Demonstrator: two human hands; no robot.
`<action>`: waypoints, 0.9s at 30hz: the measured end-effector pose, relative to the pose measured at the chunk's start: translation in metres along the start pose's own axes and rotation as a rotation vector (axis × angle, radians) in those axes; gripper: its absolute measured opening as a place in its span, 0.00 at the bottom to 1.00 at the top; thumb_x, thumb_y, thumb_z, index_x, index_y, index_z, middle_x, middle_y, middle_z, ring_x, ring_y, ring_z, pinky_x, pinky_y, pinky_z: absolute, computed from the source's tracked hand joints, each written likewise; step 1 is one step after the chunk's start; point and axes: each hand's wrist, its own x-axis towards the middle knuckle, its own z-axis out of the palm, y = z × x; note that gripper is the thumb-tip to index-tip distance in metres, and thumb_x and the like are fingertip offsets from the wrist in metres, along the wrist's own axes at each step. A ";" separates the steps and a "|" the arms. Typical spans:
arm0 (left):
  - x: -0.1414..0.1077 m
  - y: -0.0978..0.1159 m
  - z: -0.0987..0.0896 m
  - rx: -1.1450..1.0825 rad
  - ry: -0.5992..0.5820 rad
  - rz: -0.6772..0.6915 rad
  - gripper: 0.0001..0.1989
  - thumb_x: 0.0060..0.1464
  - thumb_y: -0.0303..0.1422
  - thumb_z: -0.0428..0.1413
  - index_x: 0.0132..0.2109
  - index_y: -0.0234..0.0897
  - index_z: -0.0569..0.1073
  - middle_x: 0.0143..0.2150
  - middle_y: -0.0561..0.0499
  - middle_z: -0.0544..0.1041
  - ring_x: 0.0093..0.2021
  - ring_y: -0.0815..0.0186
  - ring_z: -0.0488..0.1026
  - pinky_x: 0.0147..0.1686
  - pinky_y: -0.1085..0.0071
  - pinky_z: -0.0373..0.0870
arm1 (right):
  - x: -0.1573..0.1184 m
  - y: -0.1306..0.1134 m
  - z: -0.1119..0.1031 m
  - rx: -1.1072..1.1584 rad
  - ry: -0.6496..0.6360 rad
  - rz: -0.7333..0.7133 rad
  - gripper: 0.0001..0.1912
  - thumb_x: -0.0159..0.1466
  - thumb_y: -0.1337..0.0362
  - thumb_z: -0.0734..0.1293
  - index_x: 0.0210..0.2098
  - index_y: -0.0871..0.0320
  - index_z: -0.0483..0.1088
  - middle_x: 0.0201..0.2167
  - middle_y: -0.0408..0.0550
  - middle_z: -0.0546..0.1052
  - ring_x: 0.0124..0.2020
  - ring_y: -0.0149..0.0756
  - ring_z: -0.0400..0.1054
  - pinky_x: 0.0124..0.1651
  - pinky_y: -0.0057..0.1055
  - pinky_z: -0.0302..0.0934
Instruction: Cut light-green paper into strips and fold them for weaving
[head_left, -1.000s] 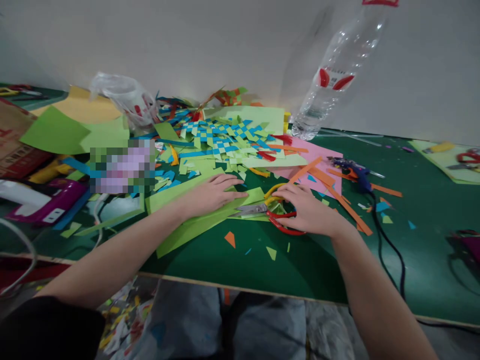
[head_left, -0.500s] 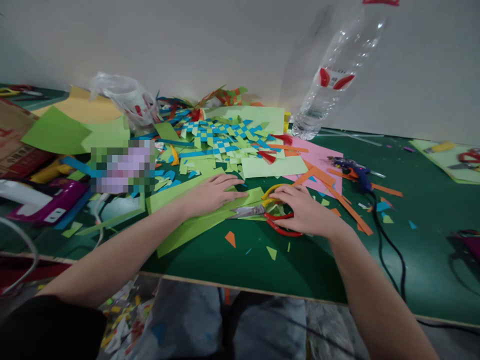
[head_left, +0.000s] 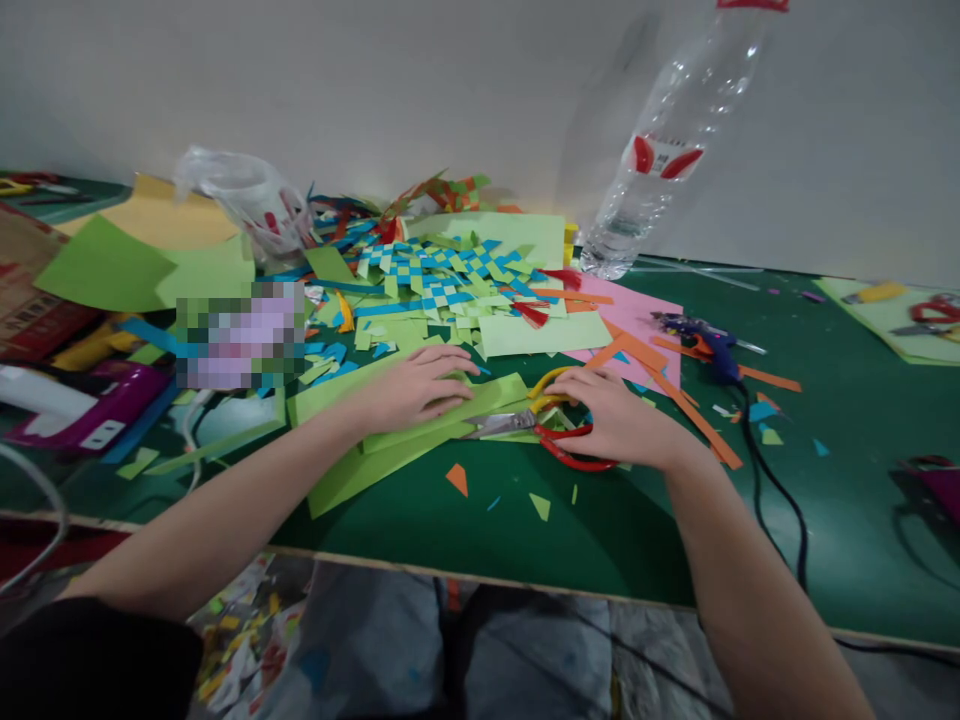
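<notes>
Green tabletop [head_left: 862, 540] strewn with paper scraps [head_left: 540, 507], backed by a grey wall [head_left: 450, 90]. Scissors [head_left: 504, 424], one pair: steel blades, one yellow and one red handle loop, pointing left at the right-hand end of the green sheets, right hand [head_left: 611, 415] with fingers curled about the loops. Green sheets [head_left: 341, 468]: plain, bright, overlapping, lying aslant beneath the left hand [head_left: 416, 390], its fingers extended and slightly parted.
</notes>
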 end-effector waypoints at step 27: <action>0.000 0.008 0.006 -0.031 -0.244 -0.146 0.23 0.67 0.26 0.43 0.66 0.42 0.65 0.68 0.45 0.64 0.69 0.55 0.55 0.65 0.52 0.56 | -0.001 0.004 0.002 -0.001 0.031 0.005 0.25 0.61 0.51 0.68 0.54 0.55 0.69 0.55 0.56 0.73 0.57 0.53 0.66 0.60 0.52 0.54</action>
